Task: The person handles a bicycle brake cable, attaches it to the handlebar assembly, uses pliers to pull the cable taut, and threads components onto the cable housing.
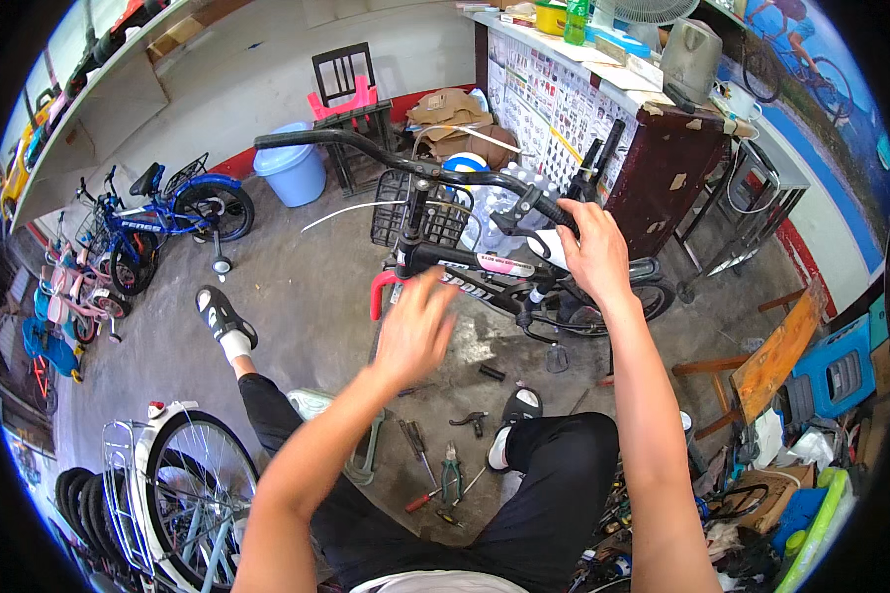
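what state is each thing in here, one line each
right hand, holding the black grip
left hand, blurred, near the bike's frame
black bike, upright
white cable, one end loose
pliers, lying on the floor
blue bike, upright
light blue bin, upright
green bottle, upright
fan, cut off, cannot tell if running

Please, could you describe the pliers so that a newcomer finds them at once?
Look at the floor between the person's black trouser legs. There, the pliers lie just right of a red-handled tool. Among their neighbours, they alone are green-handled and forked.
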Available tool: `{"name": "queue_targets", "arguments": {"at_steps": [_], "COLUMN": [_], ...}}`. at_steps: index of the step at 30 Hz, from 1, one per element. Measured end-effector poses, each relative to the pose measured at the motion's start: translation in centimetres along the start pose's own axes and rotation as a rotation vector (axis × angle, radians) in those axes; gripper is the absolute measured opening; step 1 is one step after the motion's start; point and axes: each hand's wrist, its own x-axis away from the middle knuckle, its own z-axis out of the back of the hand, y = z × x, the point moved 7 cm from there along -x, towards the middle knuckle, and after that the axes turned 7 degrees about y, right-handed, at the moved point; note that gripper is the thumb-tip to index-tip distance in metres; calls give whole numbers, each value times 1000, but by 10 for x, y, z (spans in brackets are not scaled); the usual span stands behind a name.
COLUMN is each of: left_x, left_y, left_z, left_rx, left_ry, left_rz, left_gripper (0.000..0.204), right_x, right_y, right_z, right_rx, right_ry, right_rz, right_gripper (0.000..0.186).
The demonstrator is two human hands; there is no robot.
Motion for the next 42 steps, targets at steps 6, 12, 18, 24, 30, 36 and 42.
{"name": "queue_targets", "arguments": {"at_steps": [6,12,18,24,30,36,42], "left_x": [-168,-195,-206,-200,-202,-202,-211], "left_y": [-1,-41,-45,-58,-60,-83,-65], "left_z": [6,-47,-59,-57,-57,-69,-64], "left_rx": [-109,-283,-330,-236,-208,-276,-127], "left_ry": [236,-189,-256,-213,-208,-101,-188], "left_rz": [-239,-105,-395,-305,-217,-318,-28], "left_gripper": [26,39,18,13,34,20,55], "right_x": [7,-8,-46,-44,-16,100,207], "right_y": [-29,-32,-23,-20,9,113,121], "right_z": [20,22,-39,-75,-76,5,18], "right_rx": [-2,-106,-350,-762,-947,-725,-875], "right_ry": [-82,-286,-693,-1060,-1173,-971,-241], "right_rz": [5,-91,-303,-560,-717,-886,-1353], "right_gripper": [31,62,70,40,42,27,35]}}
